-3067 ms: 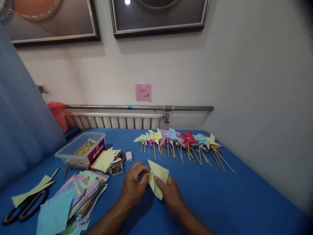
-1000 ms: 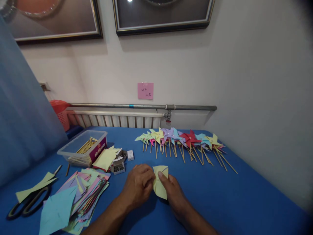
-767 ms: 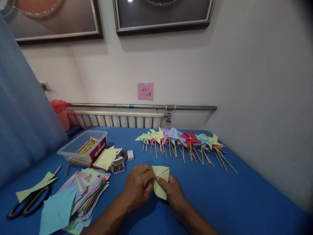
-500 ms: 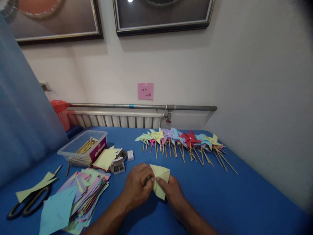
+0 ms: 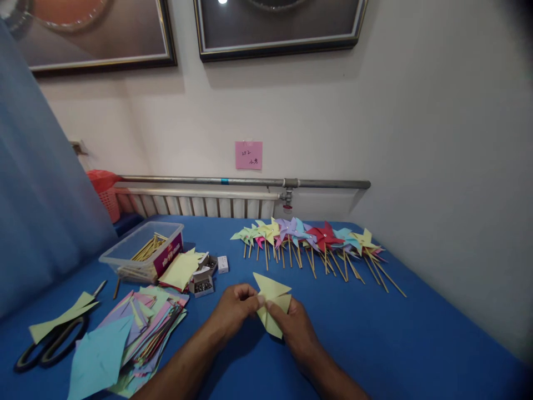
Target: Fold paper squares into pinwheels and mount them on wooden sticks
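Observation:
Over the blue table (image 5: 375, 344) I hold a yellow cut paper square (image 5: 272, 300) between both hands. My left hand (image 5: 234, 312) pinches its left side with fingers closed; whether something small is also in that pinch I cannot make out. My right hand (image 5: 293, 328) grips the paper from below and the right, thumb pressed on its middle. One flap of the paper sticks up toward the wall. The hands touch each other at the paper.
A row of finished paper pinwheels on sticks (image 5: 316, 241) lies at the back. To the left are a clear box of sticks (image 5: 141, 253), small boxes of pins (image 5: 202, 282), a pile of coloured paper squares (image 5: 137, 328) and scissors (image 5: 41, 350). A radiator (image 5: 200, 205) runs along the wall.
The yellow paper has been turned and refolded between my hands; a flap that lay folded in now stands up and out. Both hands stayed in about the same spot.

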### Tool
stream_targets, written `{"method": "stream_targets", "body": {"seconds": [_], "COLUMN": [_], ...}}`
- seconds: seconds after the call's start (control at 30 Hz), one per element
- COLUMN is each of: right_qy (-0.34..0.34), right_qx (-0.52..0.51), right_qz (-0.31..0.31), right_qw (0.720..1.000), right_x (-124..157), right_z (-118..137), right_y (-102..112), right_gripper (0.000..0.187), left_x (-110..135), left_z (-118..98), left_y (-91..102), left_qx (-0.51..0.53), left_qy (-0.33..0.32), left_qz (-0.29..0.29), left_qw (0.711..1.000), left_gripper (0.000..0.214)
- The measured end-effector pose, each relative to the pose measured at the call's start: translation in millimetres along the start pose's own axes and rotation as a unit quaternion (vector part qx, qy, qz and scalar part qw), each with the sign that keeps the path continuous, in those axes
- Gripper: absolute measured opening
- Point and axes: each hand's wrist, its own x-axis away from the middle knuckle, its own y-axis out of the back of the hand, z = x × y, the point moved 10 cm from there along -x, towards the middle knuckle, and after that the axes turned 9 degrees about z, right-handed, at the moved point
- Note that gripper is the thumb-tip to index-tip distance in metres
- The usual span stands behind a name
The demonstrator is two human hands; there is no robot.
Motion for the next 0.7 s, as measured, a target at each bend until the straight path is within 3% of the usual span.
{"method": "stream_targets", "body": {"seconds": [0.7], "right_qy": [0.001], "right_qx": [0.025], "right_qz": [0.033], "right_qw": [0.999], "right_x": [-6.9], "right_z": [-12.5], "right_y": [-0.5], "right_gripper": [0.058], "left_x": [-2.8], "left_z": [15.1], "left_y": [0.2], "left_qx": [0.004], "left_qy": [0.043], "left_qz": [0.000], "left_qw": [0.999], "left_gripper": [0.035]}}
